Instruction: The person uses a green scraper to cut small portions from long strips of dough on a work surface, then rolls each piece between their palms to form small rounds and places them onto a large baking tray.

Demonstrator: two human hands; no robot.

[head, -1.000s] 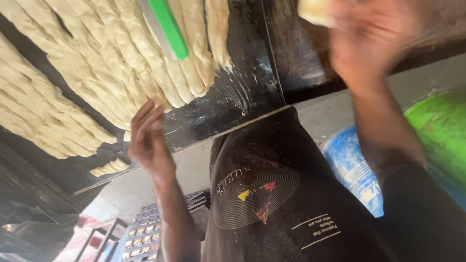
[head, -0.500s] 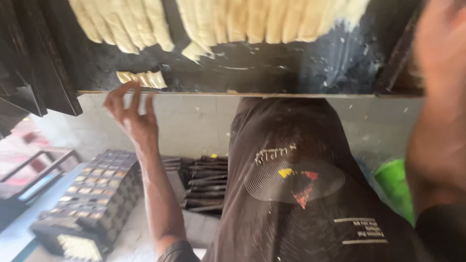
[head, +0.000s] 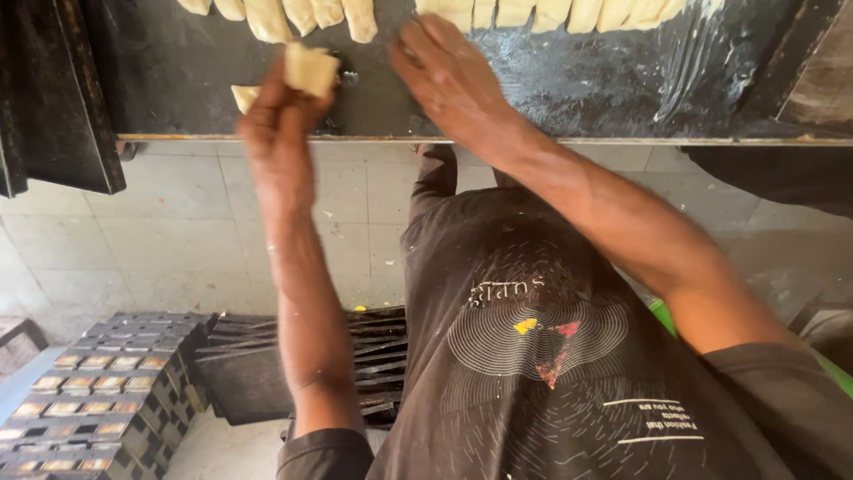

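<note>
Currently a small dough piece is pinched between the fingertips of the left hand, lifted just over the near edge of the dark work surface; another scrap of dough lies just beside that hand; right hand rests flat, fingers spread, holding nothing; dough strips lined up beyond both hands; stacked dark trays on the floor below.

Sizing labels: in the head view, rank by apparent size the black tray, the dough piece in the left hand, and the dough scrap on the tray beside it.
1. black tray
2. dough piece in the left hand
3. dough scrap, partly hidden, so unsure.
</note>
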